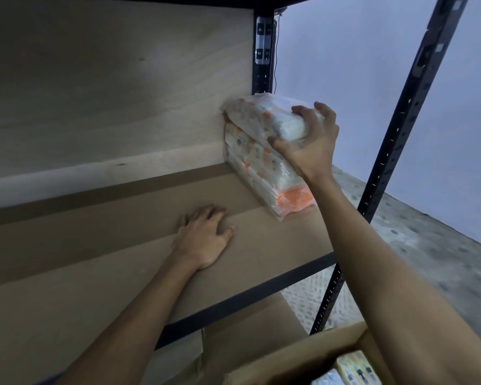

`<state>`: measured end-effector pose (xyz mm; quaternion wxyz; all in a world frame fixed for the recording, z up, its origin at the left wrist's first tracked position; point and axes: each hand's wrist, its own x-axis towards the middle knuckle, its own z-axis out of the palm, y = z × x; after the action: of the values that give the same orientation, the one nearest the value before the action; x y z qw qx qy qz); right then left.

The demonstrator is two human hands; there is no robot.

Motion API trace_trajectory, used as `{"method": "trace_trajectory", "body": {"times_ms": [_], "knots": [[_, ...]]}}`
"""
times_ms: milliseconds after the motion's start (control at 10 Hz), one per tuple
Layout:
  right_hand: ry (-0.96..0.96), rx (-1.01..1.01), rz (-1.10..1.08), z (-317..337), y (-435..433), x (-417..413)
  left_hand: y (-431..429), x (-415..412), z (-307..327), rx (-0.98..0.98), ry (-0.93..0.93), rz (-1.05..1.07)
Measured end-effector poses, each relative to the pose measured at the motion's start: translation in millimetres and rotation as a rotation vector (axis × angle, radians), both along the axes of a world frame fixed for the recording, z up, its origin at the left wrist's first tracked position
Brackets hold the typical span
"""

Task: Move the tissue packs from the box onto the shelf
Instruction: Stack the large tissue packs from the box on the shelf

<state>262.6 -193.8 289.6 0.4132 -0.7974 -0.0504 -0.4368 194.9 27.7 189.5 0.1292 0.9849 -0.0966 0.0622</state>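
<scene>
- The shelf [100,245] is a brown board with a black front rail; its left and middle stretch is bare, and a pale wooden panel [109,79] stands behind it
- The left hand [204,236] lies palm down on the board near the middle, fingers spread and flat, gripping nothing
- To its right, against the back panel at the shelf's right end, sits a stack of tissue packs [264,173], white with orange marks, in clear wrap
- The top tissue pack [264,113] lies on that stack, tilted a little, its far end touching the panel
- The right hand [311,145] clasps the near end of this top pack, thumb below and fingers curled over the top
- A black perforated upright [400,134] crosses just right of the arm, with a pale wall behind it
- At the bottom right, the cardboard box [303,357] stands open below the shelf, with yellowish packs [357,369] showing inside
</scene>
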Motion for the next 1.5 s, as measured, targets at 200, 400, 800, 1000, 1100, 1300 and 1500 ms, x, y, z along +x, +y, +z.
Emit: {"method": "trace_trajectory", "body": {"times_ms": [200, 400, 800, 1000, 1100, 1300, 1500], "knots": [[0.037, -0.028, -0.002, 0, -4, 10, -1, -1, 1, 0.004, -0.002, -0.003], [0.046, -0.048, -0.023, -1, -3, 14, 0, 0, 0, 0.001, -0.004, 0.000], [0.091, -0.053, -0.041, -1, -1, 10, 1, 2, -4, -0.013, -0.017, 0.001], [0.095, -0.059, -0.057, 2, 1, 0, 1, 2, -3, -0.018, -0.016, -0.001], [0.089, -0.076, -0.056, 3, 0, -9, 1, 2, -3, -0.020, -0.019, 0.003], [0.163, -0.232, -0.116, -2, -2, -37, 1, 2, -1, -0.021, -0.021, -0.001], [0.276, -0.346, -0.093, -19, 0, -86, -2, -18, 8, -0.049, -0.066, -0.001]]}}
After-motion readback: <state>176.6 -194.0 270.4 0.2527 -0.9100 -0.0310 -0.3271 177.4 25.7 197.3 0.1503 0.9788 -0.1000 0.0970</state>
